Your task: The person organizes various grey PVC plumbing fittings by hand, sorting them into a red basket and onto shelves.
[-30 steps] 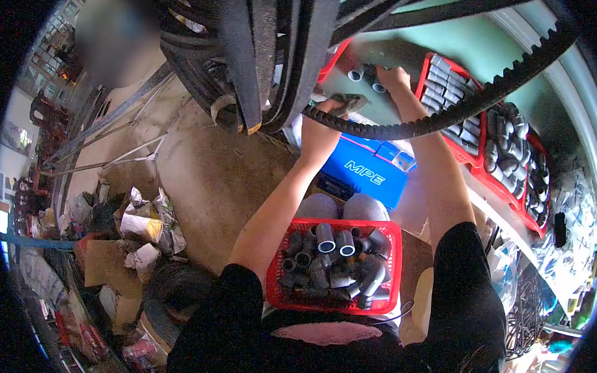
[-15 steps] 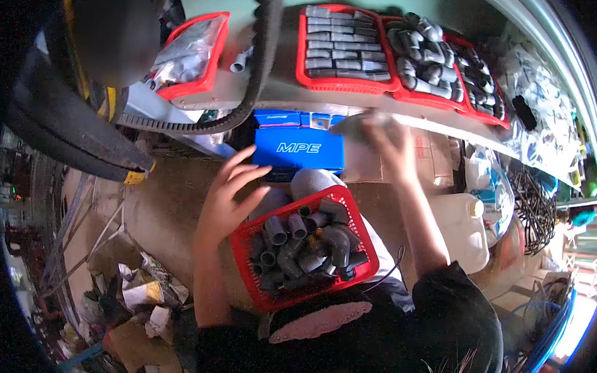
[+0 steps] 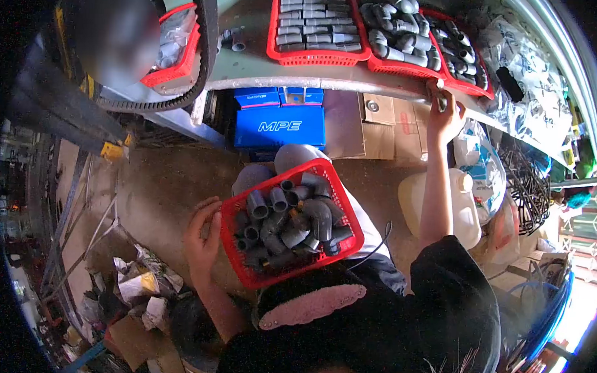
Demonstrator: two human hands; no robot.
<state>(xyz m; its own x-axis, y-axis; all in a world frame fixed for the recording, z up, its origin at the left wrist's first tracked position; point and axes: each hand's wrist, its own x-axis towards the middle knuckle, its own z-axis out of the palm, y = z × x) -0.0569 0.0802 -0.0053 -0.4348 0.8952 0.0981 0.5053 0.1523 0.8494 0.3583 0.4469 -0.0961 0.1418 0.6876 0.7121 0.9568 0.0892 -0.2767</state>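
On my lap rests a red plastic basket (image 3: 339, 250), tilted and filled with grey plastic pipe elbows (image 3: 320, 220) and other pipe fittings. My left hand (image 3: 203, 232) is at its left rim, fingers curled with their tips against the edge. My right hand (image 3: 445, 116) reaches up and right to the edge of the workbench (image 3: 243, 66). Its fingers are pinched together near the corner of a basket of elbows. A small thing seems to be between the fingertips, but I cannot make it out.
On the bench stand red baskets of grey fittings (image 3: 317, 23), elbows (image 3: 399, 32) and smaller pieces (image 3: 457, 54). A ribbed black hose (image 3: 201, 51) hangs at left. Below are a blue MPE box (image 3: 281, 128), cardboard (image 3: 379, 130) and a white jerrycan (image 3: 442, 205).
My right hand has moved right and up to the bench edge. The left has come down from above the lap basket to its left rim. The whole view has shifted slightly.
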